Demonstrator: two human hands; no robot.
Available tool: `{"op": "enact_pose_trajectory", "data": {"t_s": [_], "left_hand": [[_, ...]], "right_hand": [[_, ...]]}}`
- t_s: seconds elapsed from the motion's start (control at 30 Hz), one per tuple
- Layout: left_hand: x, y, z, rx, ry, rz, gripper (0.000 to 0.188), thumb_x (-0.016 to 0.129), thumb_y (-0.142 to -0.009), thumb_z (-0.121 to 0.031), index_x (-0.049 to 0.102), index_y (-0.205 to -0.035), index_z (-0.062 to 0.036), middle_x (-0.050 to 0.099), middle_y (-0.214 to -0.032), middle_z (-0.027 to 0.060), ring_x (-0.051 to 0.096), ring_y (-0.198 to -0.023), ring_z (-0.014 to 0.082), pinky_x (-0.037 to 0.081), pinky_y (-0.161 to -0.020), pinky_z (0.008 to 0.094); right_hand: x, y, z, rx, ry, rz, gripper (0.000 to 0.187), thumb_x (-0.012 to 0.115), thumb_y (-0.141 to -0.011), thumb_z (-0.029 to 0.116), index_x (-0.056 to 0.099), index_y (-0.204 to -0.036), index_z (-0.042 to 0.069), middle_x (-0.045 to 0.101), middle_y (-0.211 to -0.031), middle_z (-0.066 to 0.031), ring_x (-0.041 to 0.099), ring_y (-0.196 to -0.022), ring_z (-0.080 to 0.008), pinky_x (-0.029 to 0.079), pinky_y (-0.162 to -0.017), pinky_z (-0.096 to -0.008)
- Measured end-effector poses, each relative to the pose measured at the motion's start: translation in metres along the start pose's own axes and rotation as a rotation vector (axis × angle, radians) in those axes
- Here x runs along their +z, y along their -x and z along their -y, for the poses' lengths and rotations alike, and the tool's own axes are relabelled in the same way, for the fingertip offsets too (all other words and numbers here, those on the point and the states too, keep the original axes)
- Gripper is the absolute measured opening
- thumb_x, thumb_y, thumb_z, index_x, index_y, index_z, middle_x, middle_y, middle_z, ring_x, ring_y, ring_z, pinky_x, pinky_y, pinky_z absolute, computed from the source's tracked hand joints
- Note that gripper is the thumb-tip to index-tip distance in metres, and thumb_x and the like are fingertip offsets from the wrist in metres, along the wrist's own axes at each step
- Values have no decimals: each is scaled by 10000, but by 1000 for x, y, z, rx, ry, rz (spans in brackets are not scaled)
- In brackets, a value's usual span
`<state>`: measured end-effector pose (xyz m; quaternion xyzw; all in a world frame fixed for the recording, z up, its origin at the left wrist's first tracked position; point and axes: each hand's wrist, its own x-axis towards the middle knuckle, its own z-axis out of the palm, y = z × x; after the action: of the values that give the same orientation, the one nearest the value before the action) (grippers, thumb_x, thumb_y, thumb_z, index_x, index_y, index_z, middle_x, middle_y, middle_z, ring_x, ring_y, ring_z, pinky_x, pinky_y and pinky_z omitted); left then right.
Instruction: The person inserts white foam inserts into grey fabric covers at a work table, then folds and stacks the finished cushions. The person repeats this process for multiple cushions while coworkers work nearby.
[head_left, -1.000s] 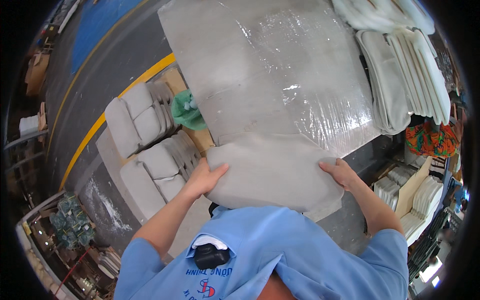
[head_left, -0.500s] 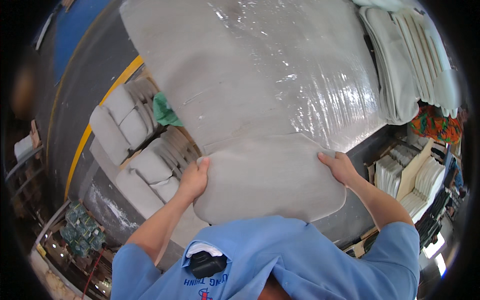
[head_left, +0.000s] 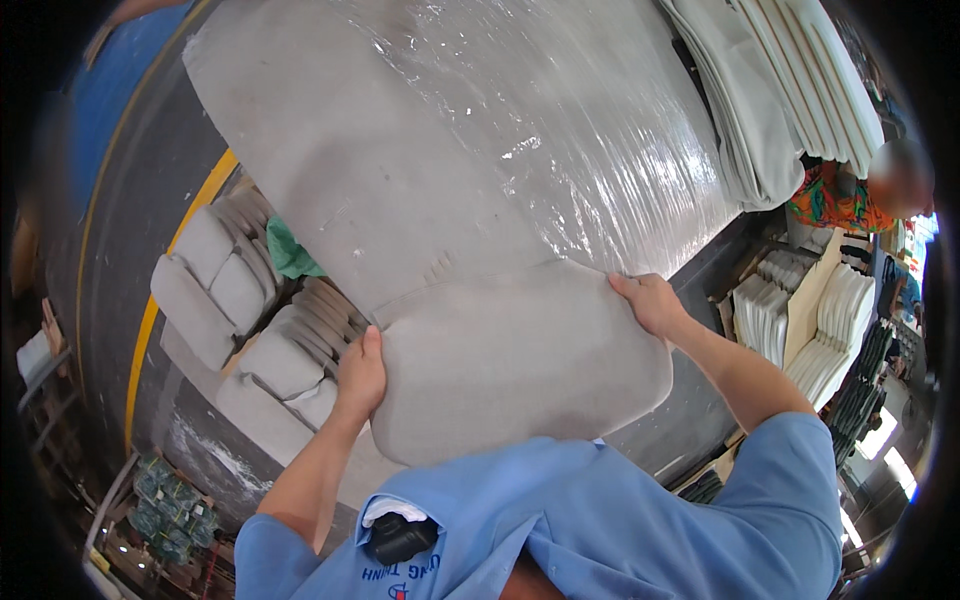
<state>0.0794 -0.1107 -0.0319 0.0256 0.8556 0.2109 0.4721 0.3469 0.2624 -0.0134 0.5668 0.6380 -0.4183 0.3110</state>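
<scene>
1. Head view: the person's two hands hold a grey padded panel (head_left: 510,365) by its sides, near the body, over the edge of a big surface (head_left: 330,170) covered in grey material and clear plastic film (head_left: 590,130).
2. The left hand (head_left: 362,372) is closed on the panel's left edge, thumb on top.
3. The right hand (head_left: 648,300) pinches the panel's far right corner, fingers curled over it.
4. Left, on the floor, lie stacked grey cushions (head_left: 235,300) with a green cloth (head_left: 290,255) among them.
5. Far right, more grey panels (head_left: 790,110) are piled; another person in a bright patterned top (head_left: 830,200) stands beside them.
</scene>
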Motion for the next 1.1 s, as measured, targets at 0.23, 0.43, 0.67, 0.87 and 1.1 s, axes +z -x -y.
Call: {"op": "enact_pose_trajectory", "data": {"t_s": [0.23,0.43,0.67,0.87,1.1], "left_hand": [[2,3,11,109,232,6,649,504,-1099,-483,656,-1300,115,710,-1263,226,659,-1170,294,489,-1015,399],[-22,39,-24,242,568,25,618,690,-1018,-491,614,-1307,50,688,-1241,147,642,-1141,236,498,-993,368],[40,-14,-28,364,542,-413,707,679,-1014,-529,579,-1321,100,660,-1277,213,627,-1181,297,485,-1037,407],[73,-3,-38,424,586,-446,708,599,-1061,-526,530,-1352,116,612,-1335,244,592,-1235,306,450,-1075,406],[77,-10,-30,479,630,-488,564,429,-1137,-474,539,-1280,59,612,-1198,192,579,-1133,281,442,-1028,390]], "right_hand": [[1,11,-1,-47,5,-51,672,531,-1034,591,786,-1158,-18,743,-1189,-278,714,-1126,-407,513,-1022,-444],[-45,41,20,-353,41,-327,688,500,-1051,583,659,-1324,-28,731,-1177,-296,676,-1176,-463,495,-1043,-464],[-70,20,75,-756,214,-996,757,533,-1038,566,421,-1571,41,511,-1561,-239,479,-1446,-425,412,-1155,-541],[-2,-23,56,-620,427,-983,903,520,-1025,613,264,-1667,32,249,-1727,-217,195,-1595,-461,184,-1266,-648],[59,10,89,-756,465,-909,1011,509,-990,681,262,-1639,-54,208,-1728,-262,133,-1609,-467,105,-1283,-635]]}}
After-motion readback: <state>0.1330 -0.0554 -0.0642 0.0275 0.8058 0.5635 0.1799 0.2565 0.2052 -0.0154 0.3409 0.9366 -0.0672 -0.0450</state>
